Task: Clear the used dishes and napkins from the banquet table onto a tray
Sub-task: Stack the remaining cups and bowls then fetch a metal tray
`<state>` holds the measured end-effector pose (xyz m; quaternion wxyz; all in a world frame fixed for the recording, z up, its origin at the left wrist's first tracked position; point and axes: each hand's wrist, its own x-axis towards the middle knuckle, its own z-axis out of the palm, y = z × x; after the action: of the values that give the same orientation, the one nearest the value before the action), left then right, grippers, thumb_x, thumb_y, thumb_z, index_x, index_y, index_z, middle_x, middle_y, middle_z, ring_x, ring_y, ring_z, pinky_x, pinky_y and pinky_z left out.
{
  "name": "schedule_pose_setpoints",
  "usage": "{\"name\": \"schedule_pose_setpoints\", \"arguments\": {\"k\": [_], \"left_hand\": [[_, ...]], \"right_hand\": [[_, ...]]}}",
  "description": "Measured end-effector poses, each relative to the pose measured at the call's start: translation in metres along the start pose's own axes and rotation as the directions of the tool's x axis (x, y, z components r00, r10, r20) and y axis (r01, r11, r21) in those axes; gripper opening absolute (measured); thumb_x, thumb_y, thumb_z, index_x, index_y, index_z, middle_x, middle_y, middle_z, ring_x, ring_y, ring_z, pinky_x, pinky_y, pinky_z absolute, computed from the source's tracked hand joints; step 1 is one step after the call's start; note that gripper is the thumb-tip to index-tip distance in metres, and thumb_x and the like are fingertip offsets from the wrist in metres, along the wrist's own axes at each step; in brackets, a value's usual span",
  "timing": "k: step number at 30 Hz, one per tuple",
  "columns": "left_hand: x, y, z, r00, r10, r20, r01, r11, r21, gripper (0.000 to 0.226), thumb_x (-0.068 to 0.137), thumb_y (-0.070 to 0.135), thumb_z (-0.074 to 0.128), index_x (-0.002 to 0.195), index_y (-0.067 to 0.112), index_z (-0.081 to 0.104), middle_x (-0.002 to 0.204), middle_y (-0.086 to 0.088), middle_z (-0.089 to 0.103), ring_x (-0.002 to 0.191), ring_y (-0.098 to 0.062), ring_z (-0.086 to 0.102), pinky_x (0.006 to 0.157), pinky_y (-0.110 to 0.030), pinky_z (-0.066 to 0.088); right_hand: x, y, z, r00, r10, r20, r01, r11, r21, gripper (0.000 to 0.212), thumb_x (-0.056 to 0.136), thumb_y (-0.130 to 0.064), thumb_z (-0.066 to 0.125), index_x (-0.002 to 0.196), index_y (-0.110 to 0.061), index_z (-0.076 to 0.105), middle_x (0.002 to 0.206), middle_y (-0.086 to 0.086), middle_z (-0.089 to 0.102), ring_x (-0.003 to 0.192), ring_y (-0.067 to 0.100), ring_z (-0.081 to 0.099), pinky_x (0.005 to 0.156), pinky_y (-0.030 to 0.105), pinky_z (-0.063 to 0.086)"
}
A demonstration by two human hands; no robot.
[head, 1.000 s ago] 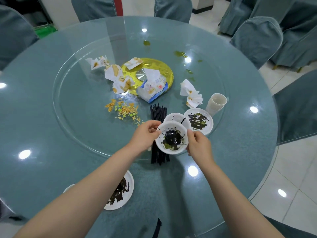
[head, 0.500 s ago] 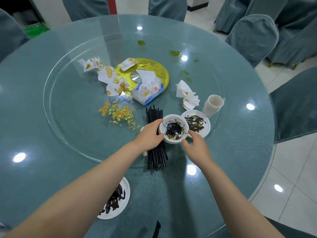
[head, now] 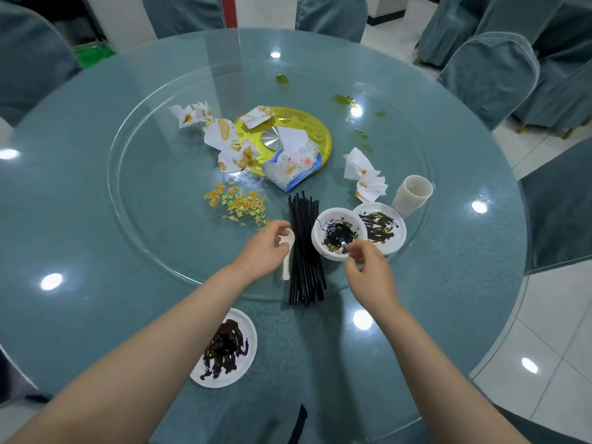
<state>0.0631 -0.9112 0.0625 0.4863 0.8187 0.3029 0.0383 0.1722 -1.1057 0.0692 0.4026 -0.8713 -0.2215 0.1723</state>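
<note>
Left hand (head: 261, 249) has its grip curled around a white spoon (head: 287, 254), just left of the black chopsticks (head: 306, 248). Right hand (head: 368, 272) hangs loose, holding nothing, at the dirty bowl (head: 338, 233) toward the bench's right edge, a smeared plate (head: 382, 227) touching it.

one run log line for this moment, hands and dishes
left hand: on white plastic spoon | right hand: empty, near rim of sauce-stained white bowl | black chopstick bundle: between them
</note>
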Motion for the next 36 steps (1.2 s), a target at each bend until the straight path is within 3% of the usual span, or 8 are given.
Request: {"name": "schedule_pose_setpoints", "arguments": {"k": [3, 8, 12, 15, 18, 22, 29, 36], "left_hand": [[-0.014, -0.016, -0.016, 0.998, -0.063, -0.021, 0.061, 0.994, -0.087, 0.028, 0.093, 0.013, 0.052, 0.119, 0.025, 0.053, 0.104, 0.003, 0.067, 0.087, -0.012, 0.059, 0.073, -0.029, 0.046], [-0.04, -0.045, -0.042, 0.987, -0.155, -0.031, 0.153, 0.987, -0.057, 0.015, 0.091, 0.013, 0.054, 0.083, 0.024, 0.06, 0.078, 0.006, 0.071, 0.076, -0.021, 0.064, 0.083, -0.043, 0.053], [-0.064, -0.071, -0.056, 0.972, -0.235, 0.027, 0.235, 0.972, 0.027, 0.016, 0.092, 0.013, 0.056, 0.078, 0.016, 0.061, 0.076, 0.001, 0.071, 0.069, -0.017, 0.059, 0.083, -0.04, 0.052], [-0.082, -0.087, -0.064, 0.966, -0.258, 0.025, 0.239, 0.925, 0.296, 0.012, 0.09, 0.017, 0.055, 0.084, 0.019, 0.066, 0.088, 0.0, 0.072, 0.079, -0.017, 0.062, 0.078, -0.031, 0.05], [-0.095, -0.1, -0.066, 0.94, -0.336, 0.062, 0.244, 0.787, 0.567, 0.016, 0.088, 0.022, 0.051, 0.096, 0.021, 0.066, 0.103, 0.001, 0.068, 0.097, -0.02, 0.062, 0.083, -0.029, 0.048], [-0.102, -0.114, -0.062, 0.894, -0.435, 0.108, 0.259, 0.699, 0.667, 0.022, 0.088, 0.02, 0.05, 0.109, 0.023, 0.056, 0.119, -0.002, 0.063, 0.109, -0.023, 0.058, 0.088, -0.03, 0.045], [-0.105, -0.113, -0.052, 0.878, -0.463, 0.124, 0.265, 0.684, 0.68, 0.034, 0.091, 0.014, 0.046, 0.124, 0.013, 0.055, 0.129, -0.007, 0.059, 0.117, -0.025, 0.055, 0.088, -0.028, 0.042], [-0.105, -0.108, -0.042, 0.915, -0.393, 0.089, 0.279, 0.778, 0.562, 0.018, 0.086, 0.019, 0.056, 0.098, 0.025, 0.068, 0.103, 0.004, 0.067, 0.09, -0.015, 0.058, 0.073, -0.023, 0.04]], "right_hand": [[-0.015, -0.006, 0.017, 0.996, 0.008, 0.09, -0.011, 0.999, 0.035, 0.018, 0.09, -0.012, 0.053, 0.101, -0.022, 0.063, 0.092, -0.009, 0.064, 0.082, 0.008, 0.058, 0.076, 0.023, 0.043], [-0.044, -0.007, 0.057, 0.952, 0.055, 0.301, -0.071, 0.997, 0.042, 0.02, 0.085, -0.011, 0.052, 0.081, -0.027, 0.063, 0.074, -0.006, 0.069, 0.066, 0.013, 0.059, 0.063, 0.025, 0.047], [-0.07, -0.007, 0.082, 0.839, 0.119, 0.531, -0.153, 0.988, 0.02, 0.018, 0.09, -0.007, 0.05, 0.083, -0.019, 0.061, 0.077, 0.002, 0.067, 0.061, 0.011, 0.053, 0.057, 0.021, 0.044], [-0.09, -0.005, 0.1, 0.746, 0.162, 0.646, -0.189, 0.982, -0.028, 0.022, 0.092, -0.005, 0.049, 0.078, -0.02, 0.057, 0.077, 0.004, 0.064, 0.062, 0.012, 0.052, 0.058, 0.022, 0.045], [-0.105, 0.001, 0.114, 0.71, 0.205, 0.674, -0.198, 0.976, -0.089, 0.019, 0.089, -0.008, 0.048, 0.079, -0.023, 0.055, 0.08, 0.004, 0.065, 0.069, 0.016, 0.056, 0.072, 0.032, 0.049], [-0.12, 0.001, 0.123, 0.672, 0.253, 0.696, -0.265, 0.96, -0.093, 0.013, 0.09, -0.008, 0.049, 0.097, -0.019, 0.052, 0.086, 0.008, 0.064, 0.07, 0.017, 0.058, 0.068, 0.031, 0.051], [-0.134, 0.002, 0.125, 0.572, 0.256, 0.78, -0.46, 0.887, 0.047, 0.01, 0.089, -0.009, 0.055, 0.096, -0.01, 0.063, 0.087, 0.01, 0.058, 0.07, 0.015, 0.054, 0.067, 0.021, 0.051], [-0.134, 0.015, 0.117, 0.679, 0.355, 0.642, -0.526, 0.846, 0.088, 0.007, 0.09, -0.01, 0.054, 0.084, -0.012, 0.058, 0.081, 0.008, 0.066, 0.064, 0.012, 0.057, 0.062, 0.021, 0.052]]}}
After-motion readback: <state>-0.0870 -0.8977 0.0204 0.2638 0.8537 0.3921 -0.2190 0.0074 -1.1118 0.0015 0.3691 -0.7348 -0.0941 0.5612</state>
